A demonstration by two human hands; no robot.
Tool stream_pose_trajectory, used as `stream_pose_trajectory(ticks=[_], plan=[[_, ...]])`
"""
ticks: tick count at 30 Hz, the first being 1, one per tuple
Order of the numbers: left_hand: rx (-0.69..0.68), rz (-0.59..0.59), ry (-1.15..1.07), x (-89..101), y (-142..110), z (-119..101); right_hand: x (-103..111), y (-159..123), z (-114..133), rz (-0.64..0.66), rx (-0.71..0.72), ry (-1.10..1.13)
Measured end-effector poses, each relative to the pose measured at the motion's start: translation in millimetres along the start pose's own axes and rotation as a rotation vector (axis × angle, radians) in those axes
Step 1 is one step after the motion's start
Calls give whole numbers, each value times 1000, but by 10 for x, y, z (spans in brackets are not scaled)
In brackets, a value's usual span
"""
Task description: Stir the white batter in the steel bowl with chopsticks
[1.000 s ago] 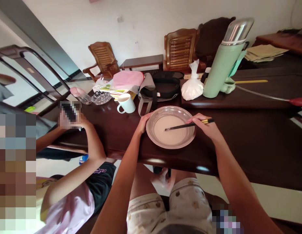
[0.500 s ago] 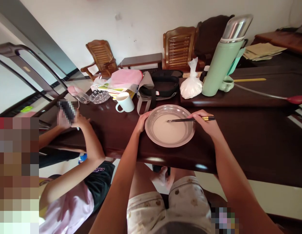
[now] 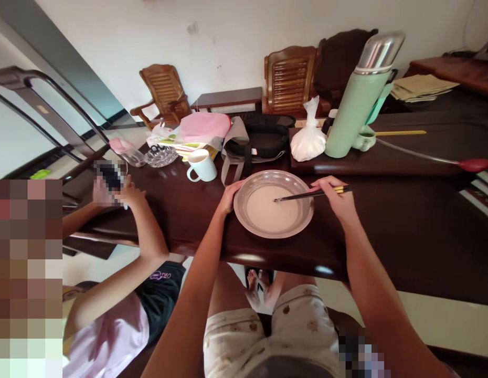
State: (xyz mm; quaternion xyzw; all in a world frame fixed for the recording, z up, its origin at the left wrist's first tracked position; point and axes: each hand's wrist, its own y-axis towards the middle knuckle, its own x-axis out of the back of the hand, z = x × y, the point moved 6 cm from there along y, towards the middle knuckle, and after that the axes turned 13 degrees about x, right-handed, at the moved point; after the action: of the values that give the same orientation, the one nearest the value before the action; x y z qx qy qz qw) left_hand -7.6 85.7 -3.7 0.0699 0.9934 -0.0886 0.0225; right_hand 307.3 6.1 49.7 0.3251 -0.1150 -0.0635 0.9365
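Observation:
A wide metal bowl [image 3: 244,223] rests near the front edge of the dark table, holding a pale, creamy liquid [image 3: 272,212]. My left hand [image 3: 229,197] grips the bowl's left rim, its fingers partly hidden behind the wall. In my right hand [image 3: 335,197] is a pair of dark chopsticks [image 3: 299,196] with gold bands, slanting down over the right rim. Their tips meet the liquid near the middle of the bowl. A tied plastic bag of white powder [image 3: 308,139] sits behind the bowl, and a white mug [image 3: 202,166] stands to its left.
A tall green thermos [image 3: 358,110] and a small green cup [image 3: 364,138] stand on the raised back part. Behind the bowl lies a black and grey strapped item [image 3: 263,142]. At left, another person's hands [image 3: 128,191] hold a blurred-out object beside a glass dish [image 3: 161,156].
My right hand has moved slightly right with the chopsticks, whose tips have shifted a little right and down in the liquid. My left hand stays on the bowl's rim.

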Motion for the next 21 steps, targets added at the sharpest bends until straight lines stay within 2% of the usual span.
stream_pose_trajectory(ticks=[2, 4, 7, 8, 10, 12, 13, 15, 18, 19, 21], plan=[[28, 12, -35, 5, 21, 37, -10, -17, -28, -3, -58, 99], [42, 13, -54, 10, 35, 56, -102, -27, 5, 111, -55, 135], [21, 13, -33, 4, 40, 47, -194, -16, 79, 246, 33, 38], [14, 13, -19, 2, 41, 42, -179, -5, 85, 231, 55, -8], [14, 3, 13, 5, 47, 40, -86, 14, 58, 113, 40, -36], [52, -11, 30, 23, 64, 49, -7, 6, 16, 2, -18, 23], [94, -4, 21, 29, 79, 59, -3, -3, 5, -12, -46, 66], [197, 73, -26, 7, 122, 71, -64, -17, 22, 53, -61, 121], [339, 234, -98, -91, 230, 46, -176, -18, 97, 197, 20, 61], [364, 259, -104, -124, 284, 28, -180, -13, 108, 213, 52, 11], [391, 278, -94, -196, 413, -1, -115, -4, 93, 154, 75, -61]])
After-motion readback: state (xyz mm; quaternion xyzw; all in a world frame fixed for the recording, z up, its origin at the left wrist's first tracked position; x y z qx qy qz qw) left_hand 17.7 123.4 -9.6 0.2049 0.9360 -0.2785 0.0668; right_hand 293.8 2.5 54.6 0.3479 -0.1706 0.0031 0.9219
